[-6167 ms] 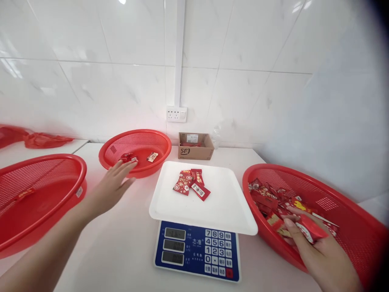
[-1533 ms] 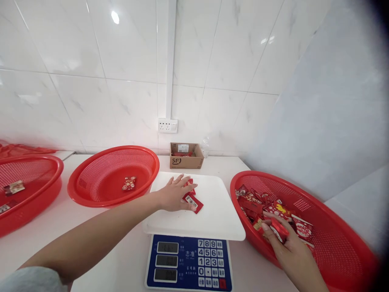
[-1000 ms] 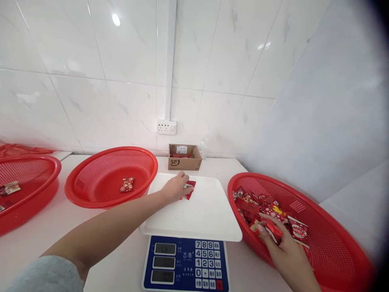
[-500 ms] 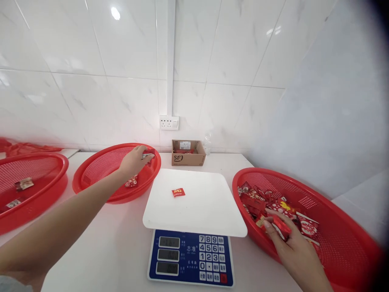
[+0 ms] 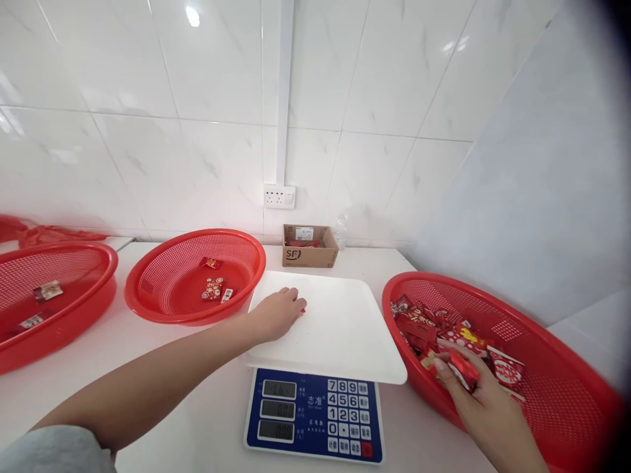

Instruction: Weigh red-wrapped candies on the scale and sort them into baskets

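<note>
My left hand (image 5: 276,314) rests on the white tray (image 5: 340,338) of the blue-faced scale (image 5: 315,415), its fingers curled over a small red packet whose edge shows at the fingertips. At the near rim of the right red basket (image 5: 566,387), which holds several red sweet packets (image 5: 419,325), my right hand (image 5: 486,401) grips a red packet (image 5: 463,369). The middle red basket (image 5: 148,299) holds three small packets (image 5: 213,289).
A third red basket (image 5: 101,279) at the left holds two packets. A small cardboard box (image 5: 309,246) stands by the tiled wall under a socket (image 5: 279,196). Red plastic lies at the far left.
My left hand dropped packets from the tray into the middle basket, then came back to the tray and closed over the last packet there. The right hand stayed at the right basket.
</note>
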The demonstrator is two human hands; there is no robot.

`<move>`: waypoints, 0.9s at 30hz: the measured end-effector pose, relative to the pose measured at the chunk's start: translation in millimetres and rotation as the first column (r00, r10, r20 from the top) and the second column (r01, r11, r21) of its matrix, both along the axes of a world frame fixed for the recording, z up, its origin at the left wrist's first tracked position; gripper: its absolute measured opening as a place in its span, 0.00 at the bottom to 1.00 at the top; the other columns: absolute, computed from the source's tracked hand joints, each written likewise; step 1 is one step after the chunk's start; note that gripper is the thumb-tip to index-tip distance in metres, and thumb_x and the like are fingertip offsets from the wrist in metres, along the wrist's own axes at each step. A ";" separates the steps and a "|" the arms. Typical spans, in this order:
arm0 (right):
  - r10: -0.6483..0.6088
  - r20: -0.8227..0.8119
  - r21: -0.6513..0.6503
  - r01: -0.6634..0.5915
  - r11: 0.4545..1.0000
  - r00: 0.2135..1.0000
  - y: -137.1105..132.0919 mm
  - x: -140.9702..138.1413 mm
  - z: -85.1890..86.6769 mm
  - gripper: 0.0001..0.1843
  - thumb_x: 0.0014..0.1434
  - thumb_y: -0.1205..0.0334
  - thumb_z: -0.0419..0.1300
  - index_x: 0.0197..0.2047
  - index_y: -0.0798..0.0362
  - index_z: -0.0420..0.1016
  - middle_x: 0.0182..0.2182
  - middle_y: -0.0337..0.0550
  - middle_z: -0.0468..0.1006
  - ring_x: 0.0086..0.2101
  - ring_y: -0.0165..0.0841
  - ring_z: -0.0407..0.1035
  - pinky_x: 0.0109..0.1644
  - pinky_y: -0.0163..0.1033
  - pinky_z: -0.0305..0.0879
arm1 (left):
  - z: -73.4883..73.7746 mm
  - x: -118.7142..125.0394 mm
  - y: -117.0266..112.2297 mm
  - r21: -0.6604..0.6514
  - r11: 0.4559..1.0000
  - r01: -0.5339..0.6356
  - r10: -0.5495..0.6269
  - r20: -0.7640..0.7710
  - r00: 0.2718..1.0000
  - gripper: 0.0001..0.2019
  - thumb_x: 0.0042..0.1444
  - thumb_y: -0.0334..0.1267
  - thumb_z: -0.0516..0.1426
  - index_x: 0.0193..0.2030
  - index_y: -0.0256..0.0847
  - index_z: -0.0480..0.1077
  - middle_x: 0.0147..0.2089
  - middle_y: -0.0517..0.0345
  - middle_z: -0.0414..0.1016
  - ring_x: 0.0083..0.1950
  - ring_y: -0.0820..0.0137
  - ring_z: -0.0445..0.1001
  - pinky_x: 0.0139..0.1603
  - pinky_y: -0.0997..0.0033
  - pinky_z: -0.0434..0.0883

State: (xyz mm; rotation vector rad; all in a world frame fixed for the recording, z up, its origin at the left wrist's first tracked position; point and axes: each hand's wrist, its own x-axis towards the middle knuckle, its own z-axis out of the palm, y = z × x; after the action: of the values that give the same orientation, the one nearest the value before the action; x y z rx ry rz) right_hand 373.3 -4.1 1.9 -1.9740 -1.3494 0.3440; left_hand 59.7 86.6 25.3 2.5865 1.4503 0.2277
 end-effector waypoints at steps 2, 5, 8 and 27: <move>-0.012 0.003 0.008 0.012 1.000 1.000 0.0 -0.9 0.9 0.28 0.47 0.38 0.54 0.45 0.47 0.72 0.36 0.45 0.80 0.31 0.44 0.75 0.36 0.45 0.69 | -0.3 -6.9 2.8 0.016 0.999 -0.027 0.027 0.027 0.999 0.11 0.60 0.34 0.49 0.41 0.41 0.72 0.42 0.49 0.72 0.46 0.61 0.71 0.46 0.64 0.68; -0.036 0.008 -0.008 0.036 0.999 0.999 0.0 -0.6 1.9 0.29 0.46 0.37 0.53 0.45 0.47 0.73 0.37 0.45 0.80 0.31 0.44 0.74 0.36 0.46 0.69 | 5.7 -34.5 5.9 0.074 0.984 -0.161 0.153 0.109 0.982 0.14 0.60 0.31 0.45 0.43 0.41 0.70 0.44 0.49 0.72 0.47 0.63 0.70 0.47 0.64 0.68; -0.036 0.011 -0.038 0.036 0.999 0.999 0.3 0.4 2.0 0.30 0.47 0.36 0.52 0.46 0.47 0.72 0.38 0.46 0.80 0.30 0.44 0.74 0.35 0.46 0.69 | 12.3 -68.5 3.0 0.117 0.930 -0.349 0.322 0.203 0.925 0.16 0.62 0.32 0.40 0.44 0.40 0.69 0.46 0.48 0.72 0.45 0.63 0.71 0.43 0.64 0.70; 0.011 0.043 -0.044 -0.009 0.999 0.999 3.0 3.3 -3.2 0.31 0.49 0.37 0.51 0.49 0.47 0.71 0.39 0.46 0.80 0.40 0.48 0.74 0.43 0.49 0.68 | 7.6 -51.6 17.4 0.137 0.947 -0.291 0.281 0.089 0.956 0.15 0.57 0.26 0.46 0.45 0.39 0.70 0.44 0.46 0.76 0.47 0.59 0.73 0.44 0.62 0.70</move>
State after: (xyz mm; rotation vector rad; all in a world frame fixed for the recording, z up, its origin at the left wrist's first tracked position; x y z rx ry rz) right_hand 376.6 -1.1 -1.3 -2.0217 -1.3905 0.3405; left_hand 8.1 104.0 32.9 2.4384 1.8459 0.4734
